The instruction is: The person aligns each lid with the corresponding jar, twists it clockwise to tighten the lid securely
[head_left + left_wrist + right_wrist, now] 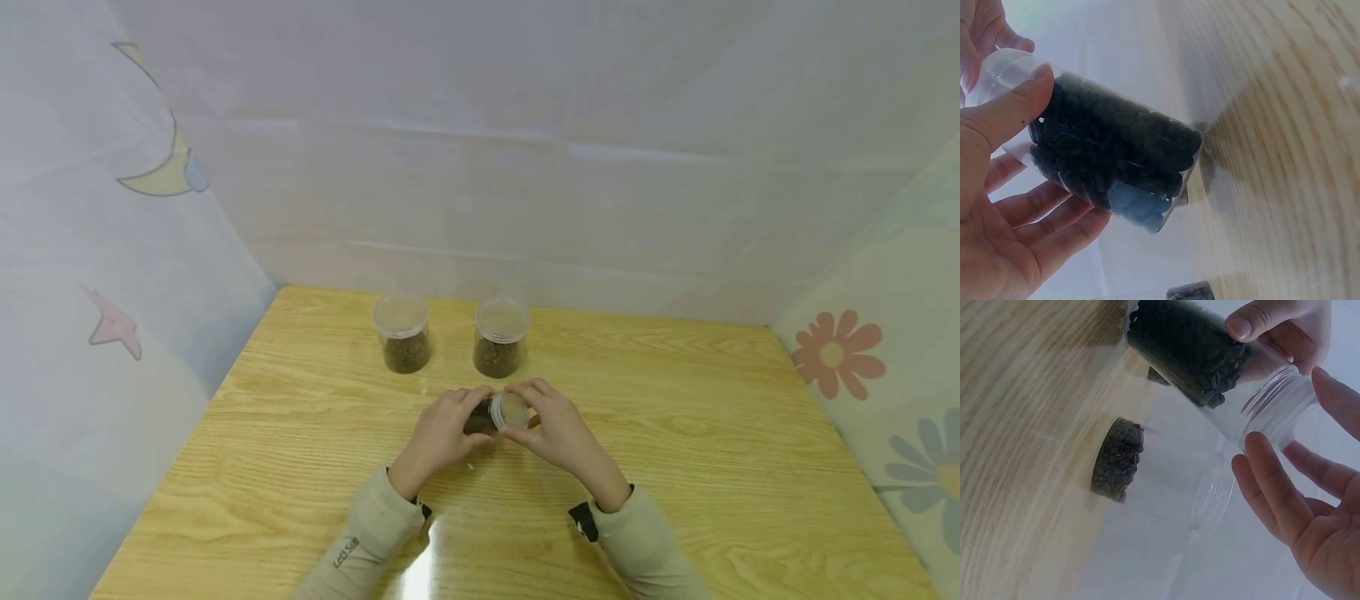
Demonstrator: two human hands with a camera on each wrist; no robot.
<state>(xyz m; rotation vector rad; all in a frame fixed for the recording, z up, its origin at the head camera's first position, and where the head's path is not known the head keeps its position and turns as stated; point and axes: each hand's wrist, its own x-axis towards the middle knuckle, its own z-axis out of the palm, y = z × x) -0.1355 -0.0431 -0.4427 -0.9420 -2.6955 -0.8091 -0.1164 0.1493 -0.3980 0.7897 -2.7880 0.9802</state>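
A clear plastic jar (1116, 144) partly filled with dark beans (1185, 350) is tilted over the table, its lidded end toward the right. My left hand (442, 425) holds it by the side, with the thumb on one face and fingers around the other. On the clear screw lid (1279, 412), my right hand (557, 425) has its thumb and fingertips spread around the rim and grips it. The lid sits on the jar's mouth; whether it is loose or tight, I cannot tell.
Two more clear lidded jars stand upright farther back, a left one (405, 346) and a right one (498, 350), each partly filled with dark beans. The wood-grain table (675, 433) meets a pale cloth backdrop (480, 192) behind and at both sides.
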